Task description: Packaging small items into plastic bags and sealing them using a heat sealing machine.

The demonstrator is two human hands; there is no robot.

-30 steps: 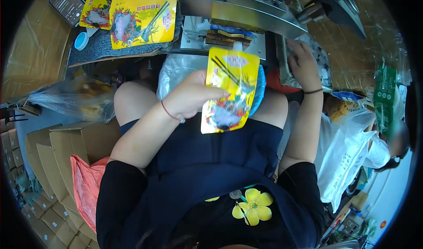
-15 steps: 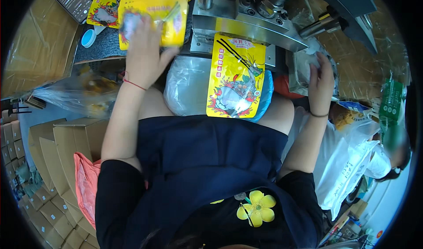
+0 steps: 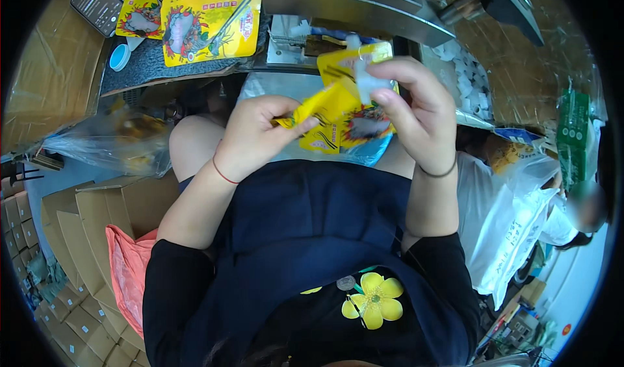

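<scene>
My left hand (image 3: pixel 260 133) pinches a yellow printed pouch (image 3: pixel 331 104) by one end, thumb on top, above my lap. My right hand (image 3: pixel 419 110) is closed on a white translucent plastic spout (image 3: pixel 367 81) between thumb and fingers, up against the pouch's other end. Motion smears both, so I cannot tell whether the spout sits inside the pouch opening. Behind them a second yellow pouch (image 3: pixel 365 128) hangs below the metal press (image 3: pixel 364 4), partly covered by my hands and the held pouch.
A stack of yellow pouches (image 3: pixel 211 32) lies on the dark bench at left, by a blue cap (image 3: pixel 119 57) and a phone (image 3: pixel 97 6). White spouts (image 3: pixel 473 84) fill a tray at right. Cardboard boxes (image 3: pixel 117 217) stand at lower left. Another person (image 3: pixel 559 234) is at far right.
My left hand has come from the pouch stack toward the middle with a pouch. My right hand has moved left from the spout tray, bringing a spout to that pouch.
</scene>
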